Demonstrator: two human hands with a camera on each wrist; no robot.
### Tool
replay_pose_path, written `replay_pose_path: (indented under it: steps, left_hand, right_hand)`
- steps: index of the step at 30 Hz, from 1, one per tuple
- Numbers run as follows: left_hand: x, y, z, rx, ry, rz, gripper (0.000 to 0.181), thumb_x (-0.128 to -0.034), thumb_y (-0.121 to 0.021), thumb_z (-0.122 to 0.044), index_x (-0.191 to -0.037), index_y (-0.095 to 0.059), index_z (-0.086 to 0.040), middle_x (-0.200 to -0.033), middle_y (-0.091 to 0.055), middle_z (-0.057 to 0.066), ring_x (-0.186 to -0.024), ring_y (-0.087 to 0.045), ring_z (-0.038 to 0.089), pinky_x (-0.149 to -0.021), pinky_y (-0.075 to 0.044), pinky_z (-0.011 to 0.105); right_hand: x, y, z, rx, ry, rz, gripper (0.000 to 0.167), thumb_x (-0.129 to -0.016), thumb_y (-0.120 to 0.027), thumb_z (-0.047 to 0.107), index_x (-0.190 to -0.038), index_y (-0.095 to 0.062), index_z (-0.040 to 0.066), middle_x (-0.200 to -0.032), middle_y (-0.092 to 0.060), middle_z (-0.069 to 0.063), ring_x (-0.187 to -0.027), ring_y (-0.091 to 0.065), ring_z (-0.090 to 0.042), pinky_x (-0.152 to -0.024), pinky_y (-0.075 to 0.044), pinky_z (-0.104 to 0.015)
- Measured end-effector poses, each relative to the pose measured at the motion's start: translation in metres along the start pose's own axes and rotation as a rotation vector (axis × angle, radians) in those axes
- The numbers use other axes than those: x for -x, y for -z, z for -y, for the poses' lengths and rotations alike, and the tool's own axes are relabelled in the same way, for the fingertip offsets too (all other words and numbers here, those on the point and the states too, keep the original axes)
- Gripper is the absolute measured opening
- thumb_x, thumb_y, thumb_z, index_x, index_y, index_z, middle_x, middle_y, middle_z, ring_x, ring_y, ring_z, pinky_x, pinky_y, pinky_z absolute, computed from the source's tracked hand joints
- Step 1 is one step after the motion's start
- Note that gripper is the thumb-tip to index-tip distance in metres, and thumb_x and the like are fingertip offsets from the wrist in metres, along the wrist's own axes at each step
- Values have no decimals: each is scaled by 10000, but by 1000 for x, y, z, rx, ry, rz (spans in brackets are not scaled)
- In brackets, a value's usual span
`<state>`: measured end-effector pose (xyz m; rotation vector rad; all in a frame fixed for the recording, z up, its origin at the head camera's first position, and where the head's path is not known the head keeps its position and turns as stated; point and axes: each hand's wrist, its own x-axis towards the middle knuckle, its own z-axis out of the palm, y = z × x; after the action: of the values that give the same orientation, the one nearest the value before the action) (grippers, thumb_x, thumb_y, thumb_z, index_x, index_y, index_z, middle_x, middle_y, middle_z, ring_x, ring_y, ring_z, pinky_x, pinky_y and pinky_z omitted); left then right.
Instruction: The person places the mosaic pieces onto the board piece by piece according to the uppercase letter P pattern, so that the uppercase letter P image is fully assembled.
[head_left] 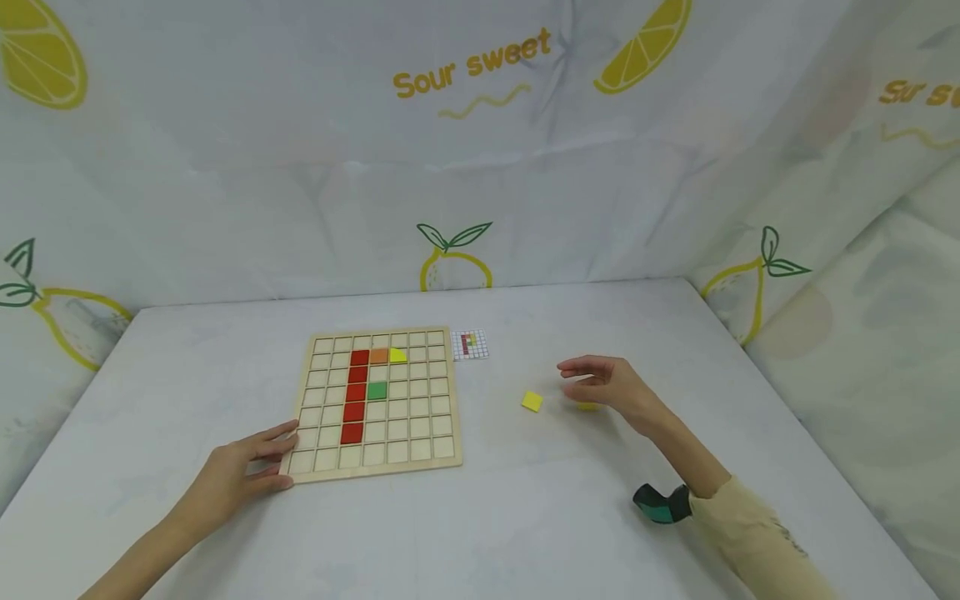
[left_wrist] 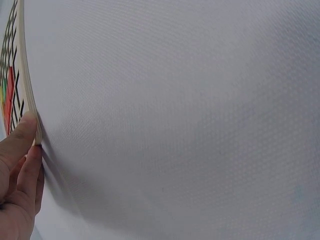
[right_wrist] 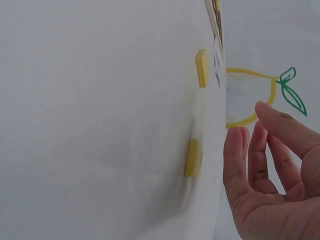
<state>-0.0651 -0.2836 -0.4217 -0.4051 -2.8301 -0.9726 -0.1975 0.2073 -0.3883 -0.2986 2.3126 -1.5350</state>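
Observation:
A wooden grid board [head_left: 408,427] lies flat on the left of the table. It bears a column of several red tiles [head_left: 356,392], an orange tile [head_left: 380,356], a yellow rounded piece [head_left: 397,356] and a green tile [head_left: 377,390]. My left hand [head_left: 232,471] grips the board's near left corner; the left wrist view shows the thumb on top and fingers at the edge. Above the table, my right hand [head_left: 611,387] hovers with bent, parted fingers and nothing between them. Under it lies one yellow tile [head_left: 587,407], partly hidden; another yellow tile [head_left: 532,401] lies left of it.
Beside the board's far right corner is a small printed card [head_left: 470,345] with a coloured grid pattern. A black and green strap [head_left: 662,504] shows near the right sleeve [head_left: 750,533]. Behind the white table [head_left: 495,533] hangs a lemon-print cloth [head_left: 315,225].

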Motion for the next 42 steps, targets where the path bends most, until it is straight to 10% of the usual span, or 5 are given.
replay_pose_path:
  steps: [8, 24, 42]
  left_hand:
    - [-1, 1, 1, -2, 10, 14, 563, -647, -849, -89, -1146, -655, 82, -1297, -569, 200, -1006, -576, -47, -727, -563, 128]
    - [0, -1, 4, 6, -3, -7, 556, -639, -855, -98, -1136, -667, 67, -1289, -574, 199, -1003, -570, -60, -732, -541, 92]
    - [0, -1, 4, 9, 2, -15, 541, -650, -853, -114, -1133, -675, 53, -1294, -581, 167, -1024, -560, -65, -739, -542, 97]
  right_hand:
    - [11, 20, -13, 50, 30, -20, 439, -867, -701, 44, -1253, -547, -101, -1247, -570, -278, -1049, -602, -330, -805, -575, -200]
    - [-7, 46, -36, 329, 202, 259, 387, -835, -738, 54, -1205, -644, -5, -1221, -631, -157, -894, -581, -196, -765, -524, -188]
    - [-13, 47, -43, 325, 237, 242, 327, -818, -764, 91, -1120, -684, -7, -1106, -651, -149, -768, -545, -135, -656, -493, -185]
